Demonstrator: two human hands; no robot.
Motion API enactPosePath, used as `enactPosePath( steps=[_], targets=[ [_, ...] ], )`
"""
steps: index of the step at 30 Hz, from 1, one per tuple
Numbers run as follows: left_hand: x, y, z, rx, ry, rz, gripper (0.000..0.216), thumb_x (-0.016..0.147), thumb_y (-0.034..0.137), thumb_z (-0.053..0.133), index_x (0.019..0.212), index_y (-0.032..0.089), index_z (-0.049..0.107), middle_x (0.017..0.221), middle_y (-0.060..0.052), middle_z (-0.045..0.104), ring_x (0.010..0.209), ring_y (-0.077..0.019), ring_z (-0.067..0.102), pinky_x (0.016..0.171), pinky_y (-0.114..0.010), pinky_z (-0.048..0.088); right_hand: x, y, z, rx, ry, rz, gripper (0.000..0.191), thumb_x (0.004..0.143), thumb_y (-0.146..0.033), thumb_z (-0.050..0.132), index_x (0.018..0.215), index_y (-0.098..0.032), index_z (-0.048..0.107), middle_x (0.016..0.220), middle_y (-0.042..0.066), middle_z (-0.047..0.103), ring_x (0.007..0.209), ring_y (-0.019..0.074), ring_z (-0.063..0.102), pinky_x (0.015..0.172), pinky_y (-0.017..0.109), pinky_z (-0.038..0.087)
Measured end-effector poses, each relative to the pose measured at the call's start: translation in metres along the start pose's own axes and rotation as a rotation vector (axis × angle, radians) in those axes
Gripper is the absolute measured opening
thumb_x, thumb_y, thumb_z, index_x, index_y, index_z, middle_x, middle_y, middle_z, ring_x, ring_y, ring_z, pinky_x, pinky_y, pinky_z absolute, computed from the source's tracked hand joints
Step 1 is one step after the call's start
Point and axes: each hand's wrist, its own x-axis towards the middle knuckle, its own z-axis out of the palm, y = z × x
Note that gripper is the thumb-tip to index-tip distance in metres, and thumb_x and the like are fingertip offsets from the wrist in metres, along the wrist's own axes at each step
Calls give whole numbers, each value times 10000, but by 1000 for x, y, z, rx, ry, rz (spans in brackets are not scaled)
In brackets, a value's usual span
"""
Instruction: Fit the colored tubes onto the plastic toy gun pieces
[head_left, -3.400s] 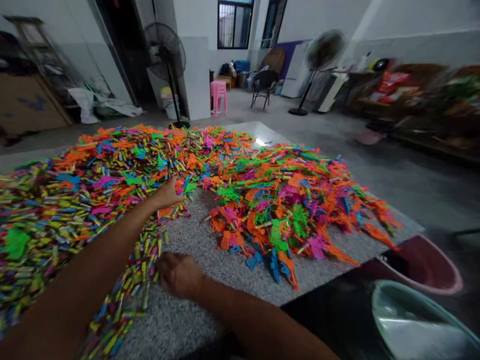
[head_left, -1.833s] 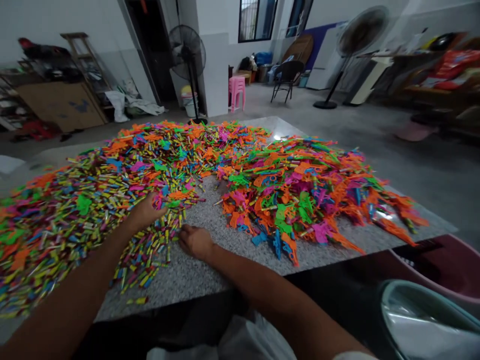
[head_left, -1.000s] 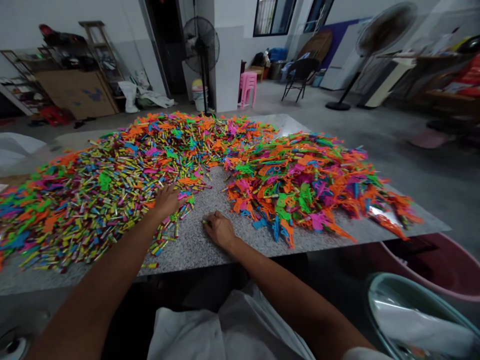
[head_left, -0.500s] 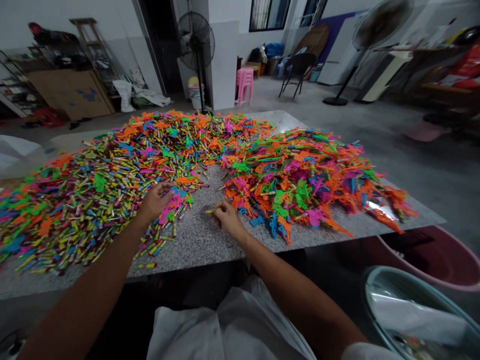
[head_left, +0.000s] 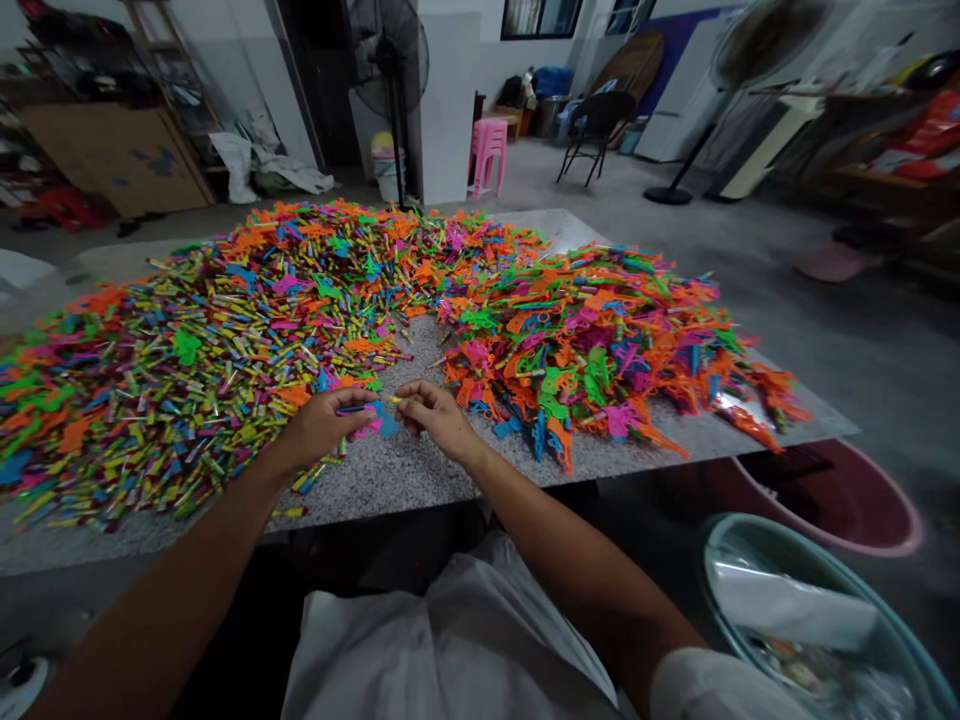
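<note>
My left hand (head_left: 321, 430) pinches blue and pink flat plastic toy pieces (head_left: 387, 420) above the near part of the speckled table (head_left: 427, 475). Close by on the right, the fingers of my right hand (head_left: 441, 420) are closed on a small yellow tube (head_left: 394, 400), its tip near the blue piece. I cannot tell whether the two touch. Left of my hands spreads a big heap of short yellow, blue and dark red tubes (head_left: 247, 370) mixed with coloured plastic shapes. Right of them lies a pile of orange, green, pink and blue plastic toys (head_left: 592, 350), some with tubes on them.
On the floor at my right stand a teal tub (head_left: 716, 545) with plastic bags inside and a pink tub (head_left: 900, 545). Beyond the table are a black fan (head_left: 386, 65), stacked pink stools (head_left: 489, 150) and a black chair (head_left: 600, 125).
My left hand has come right from the heap's edge with blue and pink pieces. My right hand has moved slightly left and up with the yellow tube, so both hands are now close together.
</note>
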Motion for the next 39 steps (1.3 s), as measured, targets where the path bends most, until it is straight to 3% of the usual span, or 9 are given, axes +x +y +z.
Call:
enactPosePath(
  steps=[3, 6, 9, 11, 14, 19, 29, 39],
  targets=[
    [0, 0, -1, -7, -1, -4, 560, 700, 613, 855, 1073, 201, 784, 848, -34, 751, 658, -164, 633, 601, -282, 521, -4, -3, -4, -48, -78, 31, 342, 893, -406, 673, 1150, -180, 673, 782, -33, 680, 562, 94, 560, 522, 206, 473],
    [1, 0, -1, -9, -23, -12, 546, 682, 599, 868, 1042, 199, 775, 846, -34, 749, 646, -160, 627, 585, -274, 498, -5, -4, -7, -224, -148, 21, 263, 882, -376, 697, 1043, -170, 719, 757, -23, 658, 674, 123, 607, 613, 229, 490],
    [0, 1, 1, 4, -16, -23, 540, 657, 599, 875, 1005, 200, 772, 871, -40, 758, 675, -171, 649, 598, -276, 500, -2, -2, -9, -385, 10, -102, 223, 847, -370, 750, 951, -173, 732, 828, -6, 662, 776, 138, 609, 697, 250, 488],
    [-1, 3, 3, 20, 5, -18, 526, 656, 606, 867, 982, 202, 778, 872, -40, 757, 690, -177, 655, 608, -278, 502, 0, 2, -9, -320, 126, -118, 249, 862, -407, 741, 972, -186, 717, 757, -35, 607, 676, 123, 567, 643, 246, 477],
    [-3, 9, 4, 34, 18, -6, 502, 653, 599, 865, 949, 201, 785, 849, -32, 744, 683, -169, 636, 598, -266, 489, 0, 8, -5, -91, 147, -81, 249, 907, -441, 677, 992, -210, 644, 641, -84, 533, 501, 104, 483, 516, 237, 452],
    [-7, 16, 5, 31, -13, -3, 462, 700, 558, 859, 971, 192, 779, 759, 4, 701, 600, -128, 559, 568, -240, 464, -5, 9, 2, 40, 47, -51, 289, 866, -406, 731, 1036, -206, 610, 800, -25, 710, 544, 105, 589, 514, 237, 496],
    [-7, 17, 6, 15, 12, 45, 369, 701, 483, 885, 903, 189, 788, 771, -9, 729, 644, -145, 615, 593, -236, 478, -7, 7, 0, -98, 18, -94, 247, 875, -345, 708, 1065, -190, 684, 721, -50, 637, 552, 98, 544, 538, 233, 459],
    [-3, 1, 6, -17, 7, 87, 405, 720, 500, 890, 971, 197, 792, 913, -64, 789, 815, -218, 720, 729, -298, 553, -12, 3, -9, -254, -69, -155, 212, 892, -311, 706, 1057, -178, 714, 838, -2, 688, 712, 126, 606, 656, 245, 474]
  ],
)
